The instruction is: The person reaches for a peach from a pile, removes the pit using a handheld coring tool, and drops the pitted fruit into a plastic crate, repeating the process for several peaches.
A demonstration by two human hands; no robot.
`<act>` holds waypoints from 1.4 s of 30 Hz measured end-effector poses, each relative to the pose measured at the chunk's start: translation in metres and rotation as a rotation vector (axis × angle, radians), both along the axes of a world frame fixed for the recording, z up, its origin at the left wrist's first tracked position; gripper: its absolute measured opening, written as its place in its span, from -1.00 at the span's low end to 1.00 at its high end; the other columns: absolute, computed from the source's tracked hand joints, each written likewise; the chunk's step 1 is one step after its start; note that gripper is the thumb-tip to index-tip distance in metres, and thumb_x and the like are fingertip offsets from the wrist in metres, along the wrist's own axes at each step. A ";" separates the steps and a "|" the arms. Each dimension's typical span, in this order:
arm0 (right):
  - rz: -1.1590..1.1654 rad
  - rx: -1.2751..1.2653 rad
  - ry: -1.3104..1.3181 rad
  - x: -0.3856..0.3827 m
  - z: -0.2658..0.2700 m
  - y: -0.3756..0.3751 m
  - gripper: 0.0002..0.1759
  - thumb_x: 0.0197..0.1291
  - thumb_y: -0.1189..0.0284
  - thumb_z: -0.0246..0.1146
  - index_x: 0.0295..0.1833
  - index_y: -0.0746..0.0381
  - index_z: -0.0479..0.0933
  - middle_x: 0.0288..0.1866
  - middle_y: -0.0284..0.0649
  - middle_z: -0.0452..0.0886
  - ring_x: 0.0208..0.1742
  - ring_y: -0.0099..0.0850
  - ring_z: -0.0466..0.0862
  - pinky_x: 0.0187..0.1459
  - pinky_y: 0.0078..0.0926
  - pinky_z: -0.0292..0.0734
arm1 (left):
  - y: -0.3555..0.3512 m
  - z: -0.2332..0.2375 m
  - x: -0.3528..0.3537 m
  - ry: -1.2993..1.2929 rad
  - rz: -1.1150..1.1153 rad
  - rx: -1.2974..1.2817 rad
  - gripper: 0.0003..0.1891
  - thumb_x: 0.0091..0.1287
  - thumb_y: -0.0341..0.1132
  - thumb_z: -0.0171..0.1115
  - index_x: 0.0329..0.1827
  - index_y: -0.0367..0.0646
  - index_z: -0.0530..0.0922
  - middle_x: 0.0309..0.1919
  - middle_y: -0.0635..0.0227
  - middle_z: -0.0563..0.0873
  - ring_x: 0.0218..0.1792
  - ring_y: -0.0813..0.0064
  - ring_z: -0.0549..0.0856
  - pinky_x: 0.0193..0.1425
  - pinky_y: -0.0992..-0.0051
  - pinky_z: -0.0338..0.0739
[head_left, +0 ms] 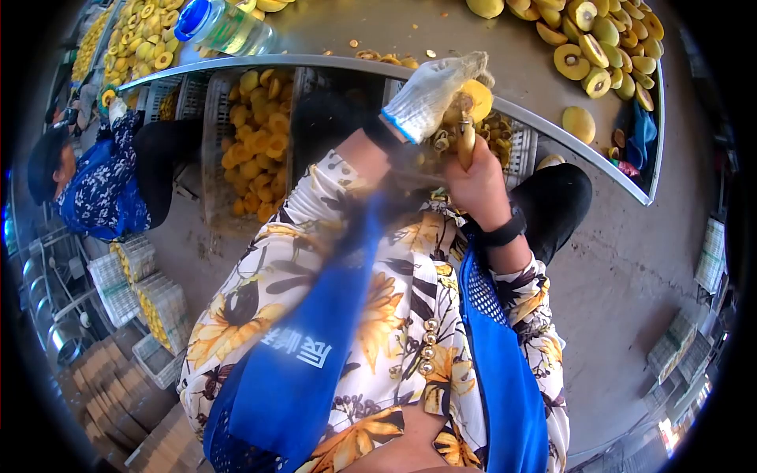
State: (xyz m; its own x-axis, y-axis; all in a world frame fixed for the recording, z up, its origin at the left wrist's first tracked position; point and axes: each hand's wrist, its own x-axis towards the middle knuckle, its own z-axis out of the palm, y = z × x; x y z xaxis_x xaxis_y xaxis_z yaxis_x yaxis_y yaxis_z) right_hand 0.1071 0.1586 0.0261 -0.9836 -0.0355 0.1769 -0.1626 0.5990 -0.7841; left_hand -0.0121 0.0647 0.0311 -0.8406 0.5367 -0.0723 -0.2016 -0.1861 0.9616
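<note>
My left hand (434,93), in a white knit glove with a blue cuff edge, is closed around a halved yellow peach (478,98) above the table's near edge. My right hand (482,183) is bare, with a black band at the wrist, and grips a wooden-handled pitting tool (466,143). The metal end of that tool touches or sits right by the peach; the exact contact is hidden. Under the hands, a crate (520,150) holds pits and yellow scraps. A whole-looking yellow peach half (579,124) lies on the table to the right.
Halved peaches (603,47) are heaped on the metal table (355,31) at right. A blue-capped bottle (229,30) lies near its edge. A crate (256,146) of pitted halves stands below. At left, a co-worker (98,177) sits by another heap. Stacked crates (146,292) stand behind.
</note>
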 end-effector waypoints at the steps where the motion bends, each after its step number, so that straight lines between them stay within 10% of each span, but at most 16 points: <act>1: -0.006 -0.144 -0.107 0.000 0.002 -0.001 -0.87 0.12 0.52 0.06 -0.20 0.32 0.38 -0.52 -0.19 0.51 -0.59 -0.37 0.52 -0.57 -0.51 0.40 | 0.000 0.000 -0.001 -0.183 -0.015 0.118 -0.60 0.23 -0.13 0.11 -0.05 -0.30 0.49 -0.16 0.06 0.62 -0.18 0.11 0.63 -0.08 0.32 0.52; 4: -0.073 -0.602 -0.441 0.001 0.015 -0.005 -0.94 0.14 0.56 0.02 -0.25 0.27 0.35 -0.59 -0.39 0.41 -0.74 -0.63 0.36 -0.71 -0.67 0.28 | -0.004 -0.003 0.024 0.274 0.187 -0.091 -0.61 0.31 -0.15 0.05 0.03 -0.29 0.46 -0.09 0.11 0.61 -0.15 0.32 0.64 -0.07 0.44 0.52; 7: -0.049 -0.853 -0.643 0.002 0.018 -0.008 -0.95 0.14 0.58 0.00 -0.26 0.24 0.30 -0.63 -0.38 0.36 -0.81 -0.64 0.27 -0.77 -0.67 0.22 | -0.007 -0.014 0.024 0.121 0.221 -0.073 -0.67 0.31 -0.17 0.09 -0.05 -0.27 0.49 -0.22 0.21 0.63 -0.24 0.45 0.63 -0.18 0.53 0.53; 9: -0.064 -0.899 -0.747 0.000 0.033 -0.011 -0.95 0.13 0.58 0.00 -0.27 0.23 0.30 -0.64 -0.38 0.34 -0.81 -0.64 0.26 -0.77 -0.66 0.22 | -0.007 -0.018 0.017 -0.497 0.125 0.263 -0.75 0.26 -0.25 0.20 -0.16 -0.25 0.54 -0.32 0.32 0.63 -0.36 0.58 0.61 -0.33 0.61 0.52; 14: -0.061 -1.102 -0.811 0.004 0.035 -0.009 -0.91 0.12 0.59 0.00 -0.24 0.21 0.30 -0.65 -0.37 0.30 -0.80 -0.63 0.21 -0.75 -0.63 0.20 | 0.004 -0.008 0.025 0.313 0.282 -0.046 -0.78 0.27 -0.25 0.18 -0.27 -0.28 0.58 -0.42 0.36 0.65 -0.45 0.62 0.59 -0.39 0.61 0.50; 23: 0.006 -1.288 -0.887 0.005 0.035 -0.009 -0.88 0.14 0.60 0.00 -0.20 0.21 0.31 -0.67 -0.38 0.26 -0.83 -0.65 0.15 -0.78 -0.62 0.14 | 0.000 0.010 0.019 -0.346 0.052 0.117 -0.75 0.27 -0.19 0.17 -0.28 -0.25 0.59 -0.42 0.34 0.64 -0.44 0.59 0.59 -0.38 0.59 0.50; 26: 0.107 -1.482 -0.935 0.001 0.027 -0.002 -0.87 0.17 0.60 -0.02 -0.16 0.21 0.32 -0.68 -0.39 0.23 -0.85 -0.67 0.11 -0.81 -0.64 0.09 | -0.012 0.081 0.041 -0.226 0.217 -0.268 -0.68 0.32 -0.09 0.08 -0.23 -0.22 0.55 -0.39 0.30 0.64 -0.43 0.52 0.60 -0.34 0.56 0.53; 30: 0.378 -1.655 -0.822 0.005 -0.003 -0.001 -0.83 0.21 0.59 -0.04 -0.09 0.22 0.30 -0.70 -0.40 0.20 -0.86 -0.70 0.10 -0.83 -0.69 0.05 | -0.005 -0.032 0.007 -0.893 0.085 0.520 -0.58 0.38 0.05 -0.11 -0.16 -0.17 0.47 -0.36 0.25 0.64 -0.39 0.36 0.64 -0.28 0.42 0.58; 33: 0.507 -1.706 -0.634 0.007 -0.008 0.005 -0.83 0.22 0.54 0.01 -0.08 0.25 0.27 -0.71 -0.40 0.20 -0.86 -0.69 0.14 -0.85 -0.68 0.11 | -0.019 -0.017 0.013 -0.087 0.217 0.228 -0.58 0.39 0.03 -0.14 -0.14 -0.17 0.46 -0.30 0.23 0.62 -0.25 0.31 0.63 -0.17 0.30 0.58; 35: 0.474 -1.680 -0.570 0.007 -0.011 0.016 -0.82 0.20 0.53 0.04 -0.08 0.26 0.28 -0.72 -0.39 0.21 -0.86 -0.68 0.15 -0.84 -0.69 0.12 | -0.028 -0.013 0.013 0.077 0.275 0.180 -0.58 0.41 0.01 -0.16 -0.08 -0.19 0.43 -0.20 0.18 0.60 -0.13 0.28 0.61 -0.09 0.25 0.57; 37: 0.036 -0.963 -0.768 0.006 -0.005 0.020 -0.86 0.17 0.52 0.14 -0.16 0.28 0.38 -0.71 -0.39 0.33 -0.84 -0.65 0.25 -0.80 -0.70 0.14 | -0.037 -0.010 0.012 0.086 0.316 0.245 -0.59 0.42 -0.03 -0.17 -0.03 -0.23 0.39 -0.11 0.14 0.56 -0.10 0.25 0.60 -0.08 0.27 0.57; 42: -0.199 -0.555 -0.501 -0.011 0.024 0.013 -0.88 0.15 0.47 0.17 -0.23 0.29 0.46 -0.65 -0.39 0.43 -0.74 -0.63 0.38 -0.71 -0.68 0.25 | -0.042 -0.016 0.011 0.321 0.399 0.142 -0.53 -0.05 -0.23 0.44 -0.11 -0.23 0.47 -0.26 0.19 0.61 -0.21 0.29 0.62 -0.08 0.43 0.51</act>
